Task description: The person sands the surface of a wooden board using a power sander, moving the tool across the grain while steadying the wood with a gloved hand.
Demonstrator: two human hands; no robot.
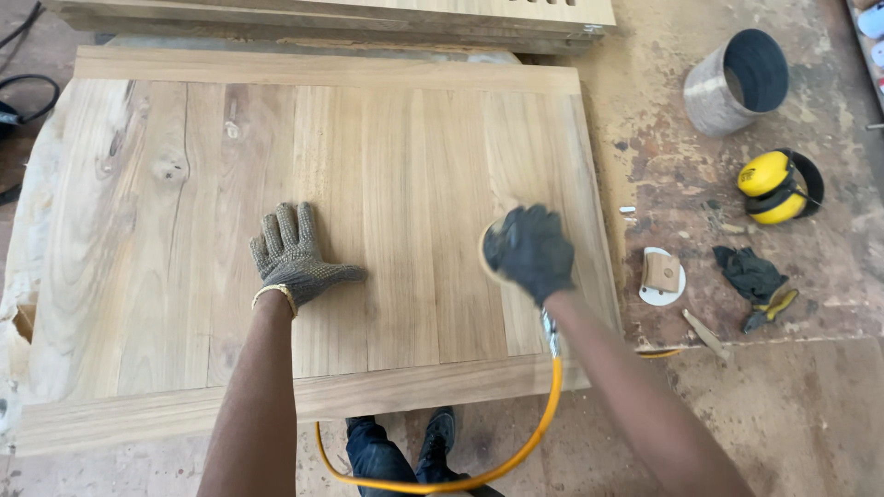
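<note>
Dust-stained surface (737, 387) carries a wood panel (368, 184); left hand (293, 256) lies spread flat, right hand (532, 248) grips a sander (490, 256), yellow earmuffs (775, 187) nearby.

Yellow hose (516, 456), tan panel (368, 184), yellow earmuffs (769, 187)

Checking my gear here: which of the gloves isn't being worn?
The dark glove with a yellow cuff, lying loose on the bench right of the panel. The others cover the left hand and right hand.
</note>
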